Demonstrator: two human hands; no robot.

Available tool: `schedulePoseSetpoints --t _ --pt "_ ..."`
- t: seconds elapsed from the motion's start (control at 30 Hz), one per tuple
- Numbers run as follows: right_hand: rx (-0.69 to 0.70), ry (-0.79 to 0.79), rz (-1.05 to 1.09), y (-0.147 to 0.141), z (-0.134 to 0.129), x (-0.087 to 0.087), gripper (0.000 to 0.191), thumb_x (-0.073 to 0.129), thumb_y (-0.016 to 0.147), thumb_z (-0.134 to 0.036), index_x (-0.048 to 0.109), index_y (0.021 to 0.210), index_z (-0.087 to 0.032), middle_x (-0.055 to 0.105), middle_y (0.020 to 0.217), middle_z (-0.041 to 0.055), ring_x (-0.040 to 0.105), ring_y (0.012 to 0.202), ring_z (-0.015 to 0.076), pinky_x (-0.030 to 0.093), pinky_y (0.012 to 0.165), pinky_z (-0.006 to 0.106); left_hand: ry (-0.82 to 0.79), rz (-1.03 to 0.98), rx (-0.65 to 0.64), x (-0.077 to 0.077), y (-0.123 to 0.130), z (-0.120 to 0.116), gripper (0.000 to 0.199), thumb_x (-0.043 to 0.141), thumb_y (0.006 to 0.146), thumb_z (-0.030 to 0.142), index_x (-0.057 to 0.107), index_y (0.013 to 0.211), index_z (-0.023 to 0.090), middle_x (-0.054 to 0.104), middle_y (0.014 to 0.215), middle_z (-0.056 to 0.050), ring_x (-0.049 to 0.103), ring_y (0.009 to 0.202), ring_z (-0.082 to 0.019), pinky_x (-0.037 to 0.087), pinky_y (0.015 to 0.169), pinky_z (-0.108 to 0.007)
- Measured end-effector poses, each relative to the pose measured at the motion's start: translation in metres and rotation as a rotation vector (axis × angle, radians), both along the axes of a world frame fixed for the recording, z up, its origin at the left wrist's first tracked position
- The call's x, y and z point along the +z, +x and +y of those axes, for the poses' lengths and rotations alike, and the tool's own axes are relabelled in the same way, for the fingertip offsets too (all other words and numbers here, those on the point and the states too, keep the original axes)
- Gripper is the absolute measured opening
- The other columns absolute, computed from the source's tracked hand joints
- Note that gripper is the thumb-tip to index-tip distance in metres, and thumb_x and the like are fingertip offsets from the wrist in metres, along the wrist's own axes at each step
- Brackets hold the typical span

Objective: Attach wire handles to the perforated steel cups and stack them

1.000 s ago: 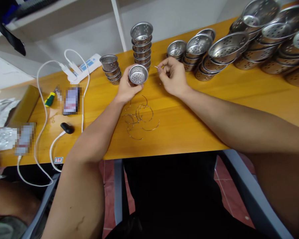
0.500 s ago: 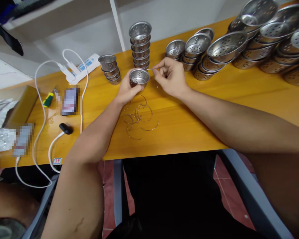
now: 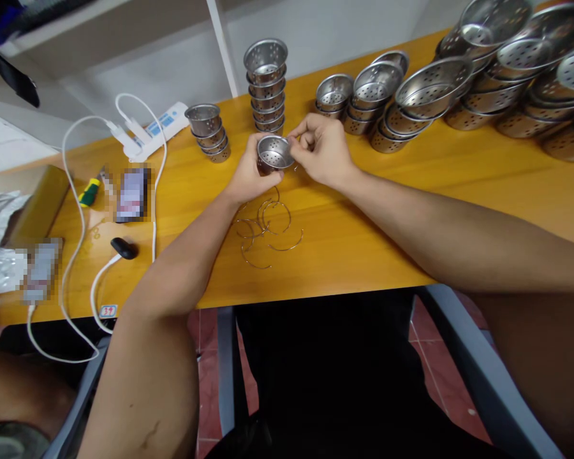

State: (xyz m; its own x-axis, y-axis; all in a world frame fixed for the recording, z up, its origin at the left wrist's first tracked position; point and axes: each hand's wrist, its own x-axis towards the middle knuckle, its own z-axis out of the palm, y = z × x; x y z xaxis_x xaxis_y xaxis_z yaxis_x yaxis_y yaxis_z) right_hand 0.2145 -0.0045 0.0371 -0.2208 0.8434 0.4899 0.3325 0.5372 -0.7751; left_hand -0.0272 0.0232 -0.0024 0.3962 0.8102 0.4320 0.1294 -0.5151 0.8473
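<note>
My left hand (image 3: 251, 172) grips a small perforated metal cup (image 3: 274, 153) by its side, its open top facing up and tilted slightly. At the cup's right rim, my right hand (image 3: 321, 150) pinches a thin wire; one wire end (image 3: 295, 168) shows below the fingers, and the rest is hidden. Several curved wires (image 3: 276, 217) lie loose on the table just below the hands. Behind the held cup stands a tall stack of perforated cups (image 3: 266, 83), with a shorter stack (image 3: 209, 132) to its left.
More metal cup stacks (image 3: 411, 105) line the back right of the wooden table (image 3: 354, 236). At left are a power strip (image 3: 157, 132) with white cables, a phone (image 3: 132, 193), a green-yellow tool (image 3: 90, 192) and a black plug (image 3: 124, 248). Another person's leg (image 3: 23, 389) shows lower left.
The cup in my left hand has moved slightly right and tilted. My right hand has come left with the wire, so its fingers now meet the cup's rim.
</note>
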Motion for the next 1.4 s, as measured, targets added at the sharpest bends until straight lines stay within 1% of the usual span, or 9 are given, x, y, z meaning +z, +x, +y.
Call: schedulePoseSetpoints --t 0.13,0.33,0.5,0.57,0.63,0.73,0.83,1.17,1.4 --pt "-0.019 -0.010 0.015 -0.001 -0.002 0.001 0.046 0.079 0.105 -0.075 0.067 0.101 -0.031 0.055 0.073 0.0016 0.055 0.068 0.0262 0.064 0.072 0.051 0.047 0.030 -0.014 0.003 0.000 -0.007 0.095 0.111 0.082 0.062 0.057 0.153 0.029 0.067 0.148 -0.008 0.069 0.157 -0.038 0.052 0.144 -0.060" --pt "-0.024 -0.012 -0.031 -0.005 -0.010 0.002 0.039 0.073 0.112 -0.069 0.072 0.119 -0.031 0.056 0.073 0.0006 0.056 0.068 0.0264 0.065 0.075 0.051 -0.003 0.065 0.070 0.022 0.008 -0.026 0.113 0.121 0.060 0.072 0.062 0.147 0.030 0.069 0.146 -0.007 0.066 0.161 -0.042 0.045 0.148 -0.060" --pt "0.028 -0.005 0.013 -0.005 -0.013 0.010 0.042 0.072 0.115 -0.070 0.076 0.113 -0.029 0.063 0.078 0.0036 0.062 0.074 0.0264 0.066 0.077 0.048 0.024 0.058 0.068 0.017 0.011 -0.024 0.108 0.108 0.071 0.090 0.063 0.147 0.028 0.071 0.143 -0.007 0.069 0.156 -0.039 0.048 0.145 -0.057" --pt "0.102 0.007 0.064 -0.002 -0.013 0.015 0.049 0.075 0.113 -0.077 0.078 0.110 -0.028 0.072 0.090 0.0061 0.068 0.081 0.0256 0.067 0.077 0.045 0.037 0.048 0.056 0.011 0.008 -0.017 0.106 0.101 0.076 0.095 0.064 0.147 0.027 0.072 0.141 -0.008 0.069 0.155 -0.038 0.049 0.143 -0.057" --pt "0.210 -0.021 0.127 0.001 -0.013 0.020 0.058 0.083 0.105 -0.086 0.079 0.109 -0.028 0.077 0.097 0.0060 0.069 0.080 0.0224 0.064 0.067 0.038 0.047 0.042 0.036 0.004 0.003 -0.008 0.104 0.097 0.079 0.098 0.065 0.146 0.026 0.073 0.140 -0.008 0.072 0.150 -0.036 0.052 0.140 -0.058" --pt "0.404 -0.127 0.202 0.003 -0.015 0.024 0.068 0.094 0.092 -0.093 0.077 0.106 -0.029 0.074 0.086 0.0014 0.059 0.063 0.0159 0.047 0.047 0.030 0.066 0.055 -0.011 -0.004 -0.003 0.002 0.101 0.094 0.082 0.099 0.065 0.147 0.028 0.076 0.139 -0.007 0.078 0.135 -0.031 0.061 0.128 -0.055" --pt "0.505 -0.204 0.247 0.002 -0.018 0.025 0.069 0.099 0.087 -0.091 0.071 0.099 -0.029 0.068 0.072 -0.0031 0.052 0.052 0.0134 0.038 0.042 0.029 0.096 0.066 -0.048 -0.007 -0.006 0.006 0.100 0.095 0.083 0.097 0.063 0.152 0.031 0.078 0.144 -0.008 0.081 0.132 -0.030 0.067 0.120 -0.050" --pt "0.428 -0.304 0.319 -0.004 -0.020 0.025 0.069 0.102 0.089 -0.085 0.062 0.094 -0.030 0.062 0.058 -0.0066 0.054 0.044 0.0131 0.037 0.038 0.028 0.204 0.176 0.001 -0.002 -0.002 -0.002 0.093 0.098 0.092 0.079 0.062 0.157 0.022 0.079 0.152 -0.016 0.080 0.144 -0.035 0.061 0.134 -0.058" --pt "0.430 -0.256 0.280 -0.004 -0.019 0.023 0.073 0.101 0.084 -0.092 0.065 0.092 -0.029 0.063 0.057 -0.0047 0.053 0.045 0.0139 0.036 0.040 0.028 0.218 0.161 -0.002 -0.002 -0.002 -0.003 0.097 0.094 0.093 0.087 0.061 0.158 0.023 0.078 0.152 -0.015 0.080 0.142 -0.033 0.064 0.131 -0.054"
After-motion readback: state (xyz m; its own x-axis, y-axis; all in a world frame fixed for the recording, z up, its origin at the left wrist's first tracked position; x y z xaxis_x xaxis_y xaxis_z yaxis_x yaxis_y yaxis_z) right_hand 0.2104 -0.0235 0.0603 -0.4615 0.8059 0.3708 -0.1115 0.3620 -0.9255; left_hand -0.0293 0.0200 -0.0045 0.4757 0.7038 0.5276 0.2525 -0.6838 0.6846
